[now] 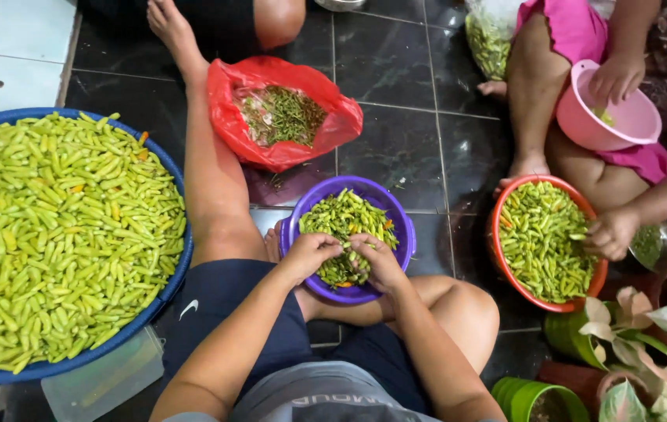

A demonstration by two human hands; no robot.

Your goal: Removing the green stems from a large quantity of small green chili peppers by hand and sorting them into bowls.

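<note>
Head view, looking down at a dark tiled floor point(396, 148). Left hand point(310, 254) and right hand point(376, 262) meeting over the near rim of a purple bowl point(404, 227), fingers curled in and pressed together, pinching small green chillies point(345, 219) between the fingertips; exactly which pod sits in which hand too small to tell. Purple bowl heaped with stemmed green chillies, resting on the floor between the person's bent legs, just beyond the knees. To the left, touching the outstretched leg, a big blue basin point(169, 281) filled to the brim with pale green chillies point(60, 234), a few orange ones mixed in. Beyond the purple bowl, a red plastic bag point(232, 86) lying open, holding a mess of green stems point(283, 113). Under the basin's near edge, a clear plastic tub point(107, 383). To the right, an orange bowl point(505, 195) full of green chillies, with another person's hand point(611, 233) closed at its right rim. Higher up, a second hand point(617, 76) of that person gripping the rim of a pink bowl point(623, 125) resting on a lap. Bottom right, potted plants point(646, 336) with pink-green leaves, beside green pots point(533, 395).
</note>
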